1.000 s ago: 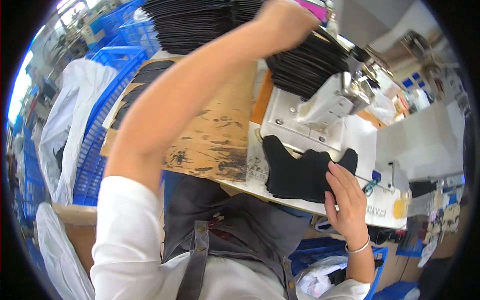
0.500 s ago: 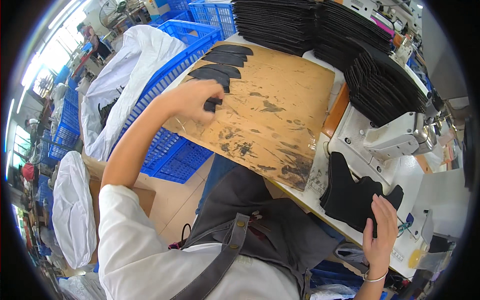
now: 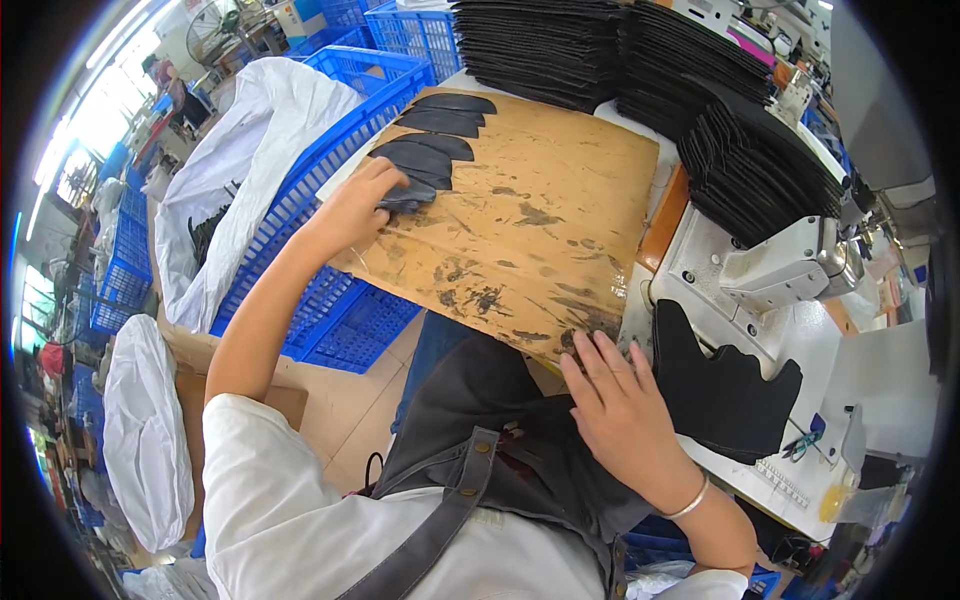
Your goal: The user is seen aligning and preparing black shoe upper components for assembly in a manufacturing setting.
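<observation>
My left hand (image 3: 352, 208) is at the left edge of a stained brown cardboard sheet (image 3: 560, 190), its fingers curled on a small dark leaf-shaped piece (image 3: 412, 196). That piece lies at the near end of several similar black pieces (image 3: 428, 158), overlapping in a row along the cardboard's left side. Open and with its fingers spread, my right hand (image 3: 628, 425) hovers by the near right corner of the cardboard, holding nothing. Just right of it, a black cut panel (image 3: 725, 385) with a notched edge rests on the white sewing-machine table (image 3: 785, 490).
Tall stacks of black panels (image 3: 540, 50) stand behind the cardboard, with more leaning at the right (image 3: 765, 170). A white sewing machine (image 3: 780, 265) is at the right, small scissors (image 3: 803, 443) near it. Blue crates (image 3: 290, 215) and white sacks (image 3: 150, 430) fill the left side.
My right hand has moved left from the black panel to the cardboard's near corner. My left hand has shifted slightly left, and the dark piece now lies flatter beside the row.
</observation>
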The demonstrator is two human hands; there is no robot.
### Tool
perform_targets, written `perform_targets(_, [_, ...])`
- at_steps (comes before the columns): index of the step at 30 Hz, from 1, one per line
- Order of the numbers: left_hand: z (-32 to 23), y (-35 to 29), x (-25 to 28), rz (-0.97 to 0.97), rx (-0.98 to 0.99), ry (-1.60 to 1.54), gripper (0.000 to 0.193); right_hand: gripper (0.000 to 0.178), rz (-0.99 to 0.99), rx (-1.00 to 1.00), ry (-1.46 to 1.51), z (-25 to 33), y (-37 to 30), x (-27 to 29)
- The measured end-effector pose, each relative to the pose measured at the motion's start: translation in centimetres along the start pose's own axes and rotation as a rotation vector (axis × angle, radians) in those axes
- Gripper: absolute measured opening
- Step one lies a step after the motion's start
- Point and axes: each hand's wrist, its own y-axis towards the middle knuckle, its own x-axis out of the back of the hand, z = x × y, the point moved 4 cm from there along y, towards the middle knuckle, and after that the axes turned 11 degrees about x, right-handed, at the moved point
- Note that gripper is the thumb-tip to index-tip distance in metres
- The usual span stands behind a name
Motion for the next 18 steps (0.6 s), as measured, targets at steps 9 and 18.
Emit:
perform_targets(9, [-8.1,0.6,0.9,-0.333,-0.062,0.095,0.016,0.039,0.020,-0.050,-0.054,0.1,0.3,-1.1])
perform_targets(18, [-17.1,-3.7,-6.7,-0.193,-0.361,0.081,0.021,0.027,-0.280,-0.152,0.149,-2.9,0.0,3.5])
